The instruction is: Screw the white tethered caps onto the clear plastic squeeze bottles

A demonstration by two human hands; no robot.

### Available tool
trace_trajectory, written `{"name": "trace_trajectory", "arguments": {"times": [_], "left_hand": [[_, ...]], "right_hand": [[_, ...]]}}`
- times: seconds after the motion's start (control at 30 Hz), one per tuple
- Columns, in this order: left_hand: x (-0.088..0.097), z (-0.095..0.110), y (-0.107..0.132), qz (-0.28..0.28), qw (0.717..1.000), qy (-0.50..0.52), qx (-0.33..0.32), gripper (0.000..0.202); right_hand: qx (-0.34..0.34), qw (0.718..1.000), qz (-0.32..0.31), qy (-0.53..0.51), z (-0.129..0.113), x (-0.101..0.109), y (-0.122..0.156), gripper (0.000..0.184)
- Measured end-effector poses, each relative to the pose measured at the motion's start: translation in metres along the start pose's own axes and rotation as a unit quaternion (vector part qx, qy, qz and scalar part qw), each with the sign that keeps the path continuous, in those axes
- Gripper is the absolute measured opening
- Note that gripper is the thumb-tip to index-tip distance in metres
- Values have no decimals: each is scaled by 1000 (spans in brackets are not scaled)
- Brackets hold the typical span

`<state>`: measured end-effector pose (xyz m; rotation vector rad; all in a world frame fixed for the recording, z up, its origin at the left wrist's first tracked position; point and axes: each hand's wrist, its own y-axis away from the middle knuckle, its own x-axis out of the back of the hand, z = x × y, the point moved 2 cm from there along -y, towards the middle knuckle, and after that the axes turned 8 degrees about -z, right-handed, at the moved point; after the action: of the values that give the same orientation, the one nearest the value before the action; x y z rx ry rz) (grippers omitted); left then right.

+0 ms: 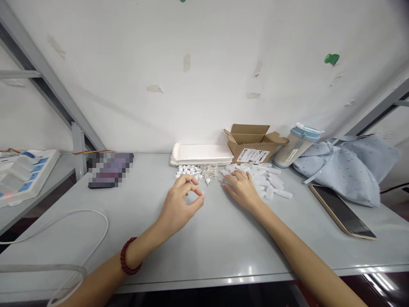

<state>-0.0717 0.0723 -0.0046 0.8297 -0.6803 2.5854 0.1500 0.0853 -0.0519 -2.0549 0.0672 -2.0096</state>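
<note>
My left hand is above the table with thumb and index finger closed in a ring. A tiny pale thing may sit at the fingertips, too small to make out. Behind that hand lies a heap of small white caps, beside a tangle of off-white cord loops. My right hand rests at the left edge of a pile of translucent white plastic pieces. Its fingers are bent and apart, and a thin cord loop shows between thumb and index finger. Whether they grip it is unclear.
Against the wall are a stack of white trays, an open cardboard box and a tumbler. Rightward lie a blue cloth bag and a phone. A blurred dark object and white cable lie left.
</note>
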Motion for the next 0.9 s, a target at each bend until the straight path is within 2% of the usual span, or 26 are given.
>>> {"name": "trace_trajectory", "arguments": {"times": [0.17,0.23,0.3,0.4,0.5,0.7,0.9], "left_hand": [[5,-3,-3,13,999,40,19,6],[5,-5,-4,12,998,51,33,7],[5,-6,-4,12,997,60,39,8],[4,-8,-4,15,997,62,44,9],[4,-12,-5,22,996,64,56,9],[0,-16,-7,-2,988,143,62,11],[1,-11,-6,-30,983,168,68,15]], "right_hand": [[7,993,101,-66,5,9,1,22],[12,979,133,-155,2,16,4,21],[5,952,136,-274,-4,24,9,18],[-15,891,90,-446,-17,34,16,17],[-23,834,27,-551,-28,41,20,20],[-5,759,-60,-649,-37,39,22,23],[-14,708,-86,-701,-40,36,21,25]]}}
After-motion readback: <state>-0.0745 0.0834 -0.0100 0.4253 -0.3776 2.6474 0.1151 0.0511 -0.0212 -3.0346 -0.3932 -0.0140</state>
